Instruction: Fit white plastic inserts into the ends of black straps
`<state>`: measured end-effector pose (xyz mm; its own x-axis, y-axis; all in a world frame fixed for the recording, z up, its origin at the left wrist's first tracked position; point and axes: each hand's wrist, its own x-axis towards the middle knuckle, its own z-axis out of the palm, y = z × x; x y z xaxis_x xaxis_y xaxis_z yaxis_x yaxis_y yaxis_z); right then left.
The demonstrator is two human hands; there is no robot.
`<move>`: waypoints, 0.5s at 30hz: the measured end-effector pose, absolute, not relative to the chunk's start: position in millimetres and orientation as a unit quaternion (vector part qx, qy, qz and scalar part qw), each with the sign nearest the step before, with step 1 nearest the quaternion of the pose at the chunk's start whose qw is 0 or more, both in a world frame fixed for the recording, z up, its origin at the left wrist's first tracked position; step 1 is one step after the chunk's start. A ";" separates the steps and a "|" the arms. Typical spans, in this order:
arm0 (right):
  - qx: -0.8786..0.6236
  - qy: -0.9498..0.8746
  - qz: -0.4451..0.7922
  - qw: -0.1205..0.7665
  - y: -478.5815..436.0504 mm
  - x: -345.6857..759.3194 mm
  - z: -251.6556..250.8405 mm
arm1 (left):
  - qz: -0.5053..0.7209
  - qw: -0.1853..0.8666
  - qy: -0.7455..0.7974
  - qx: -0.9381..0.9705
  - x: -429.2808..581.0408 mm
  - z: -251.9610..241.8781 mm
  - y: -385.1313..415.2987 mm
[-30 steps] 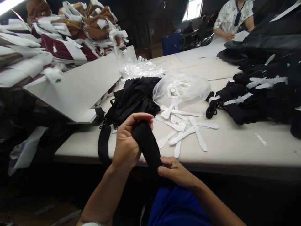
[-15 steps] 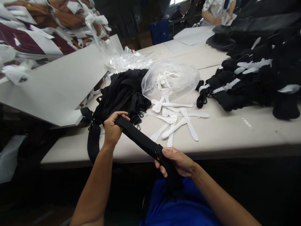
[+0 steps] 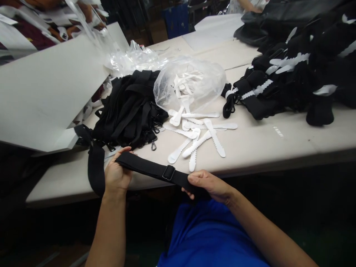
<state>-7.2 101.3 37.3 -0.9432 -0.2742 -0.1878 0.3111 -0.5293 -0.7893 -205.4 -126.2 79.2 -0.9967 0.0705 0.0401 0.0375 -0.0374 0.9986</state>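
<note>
A folded black webbing strap (image 3: pixel 147 166) stretches between my two hands, in front of the table's near edge. My left hand (image 3: pixel 118 174) is closed round its left end. Toward the other end, my right hand (image 3: pixel 210 184) pinches the strap, just right of a black slide buckle (image 3: pixel 168 172). Behind my left hand lies a heap of black straps (image 3: pixel 128 107) with metal snap hooks (image 3: pixel 153 145) at its edge. Several white serrated plastic strips (image 3: pixel 214 137) lie loose on the table beyond my right hand.
A clear plastic bag (image 3: pixel 214 79) holds more white strips. Bundled black straps (image 3: pixel 258 96) with white strips round them are piled at right. A large white board (image 3: pixel 50 92) leans in at left, near wrapped brown and maroon goods (image 3: pixel 47 31). Another person's arm (image 3: pixel 250 5) shows at the back.
Both hands have lowered slightly, my left hand also moving left. The strap now lies closer to level, and the slide buckle sits farther from my right hand. The view has shifted.
</note>
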 end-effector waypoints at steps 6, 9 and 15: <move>0.031 0.559 -0.819 0.124 111.7 1.2 49.8 | 0.525 -0.075 0.826 0.190 -178.7 94.5 -140.7; 0.027 0.565 -0.813 0.141 116.9 2.9 49.7 | 0.470 -0.105 0.846 0.229 -171.5 100.1 -141.7; 0.019 0.507 -0.840 0.194 118.6 4.7 53.0 | 0.700 -0.015 0.713 0.032 -172.7 92.3 -129.5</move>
